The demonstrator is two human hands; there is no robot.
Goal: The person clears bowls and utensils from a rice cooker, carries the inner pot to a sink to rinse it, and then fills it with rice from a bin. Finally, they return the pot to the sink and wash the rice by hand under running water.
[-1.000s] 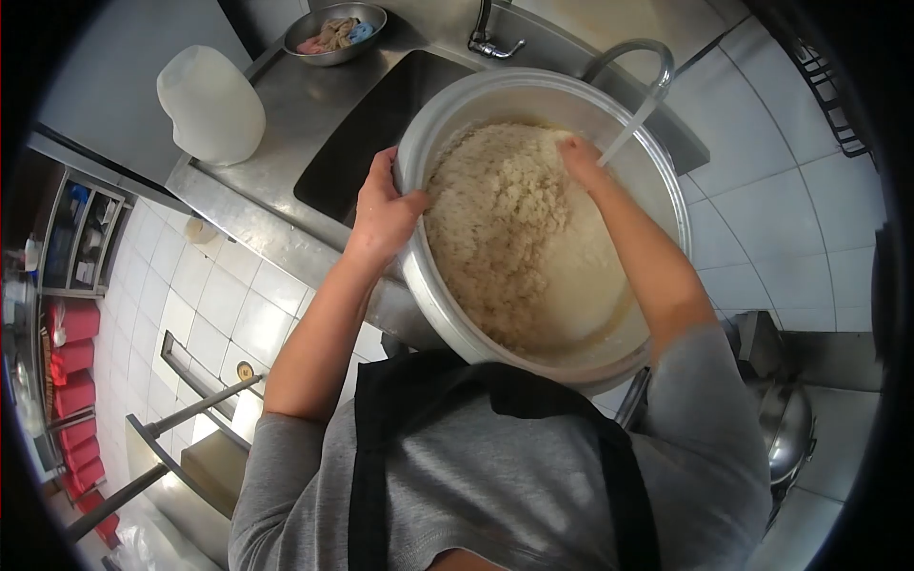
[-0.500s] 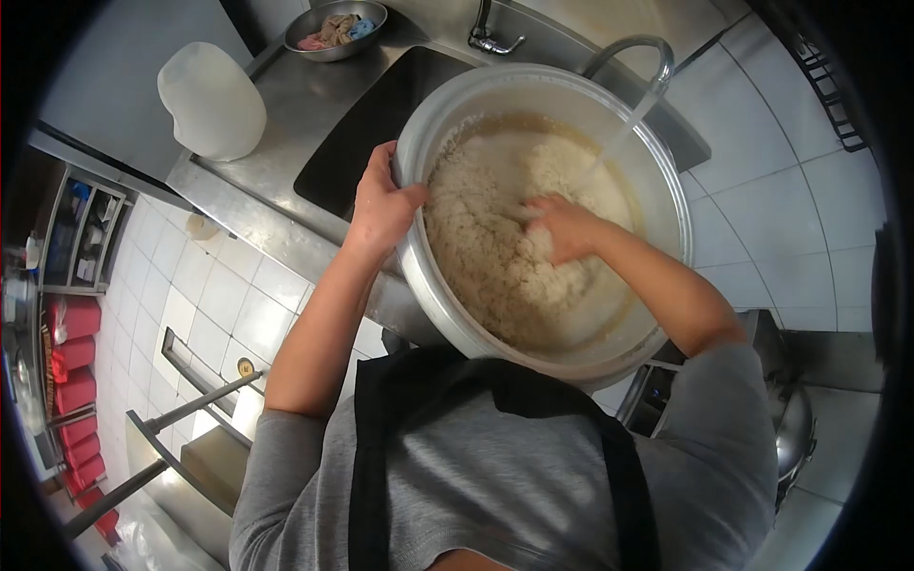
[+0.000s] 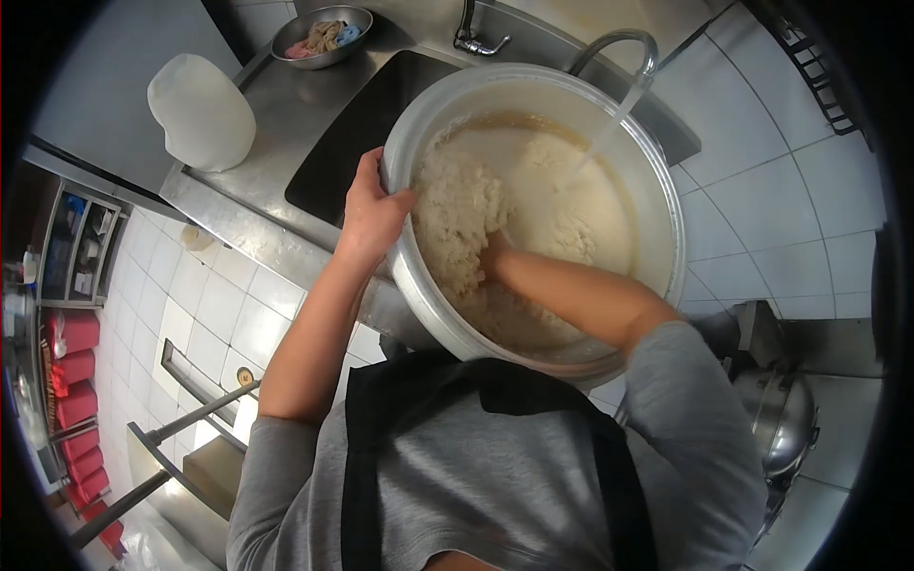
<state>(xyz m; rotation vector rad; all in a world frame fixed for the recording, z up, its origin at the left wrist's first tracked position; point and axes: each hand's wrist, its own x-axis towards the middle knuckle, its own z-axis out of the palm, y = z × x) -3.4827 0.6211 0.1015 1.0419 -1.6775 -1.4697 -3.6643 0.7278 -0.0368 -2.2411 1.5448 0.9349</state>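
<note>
A large round metal pot (image 3: 407,249) holds pale rice (image 3: 457,205) in cloudy water. Water runs into it from a curved faucet (image 3: 649,65) at the upper right. My left hand (image 3: 373,211) grips the pot's left rim, thumb over the edge and fingers on the outside. My right hand (image 3: 495,255) is sunk in the rice left of the pot's middle, its fingers hidden under the grains. Rice is heaped against the pot's left wall, with a smaller mound to the right of my right forearm.
A white plastic jug (image 3: 202,114) stands on the steel counter (image 3: 271,143) beside a dark sink basin (image 3: 357,119). Behind is a metal bowl (image 3: 322,48) with coloured cloths. A second tap (image 3: 483,40) is at the back; a rack (image 3: 817,71) hangs upper right.
My right hand has moved left and deeper into the rice, pushing it toward the left wall. My left hand keeps its grip on the rim. The view has shifted slightly.
</note>
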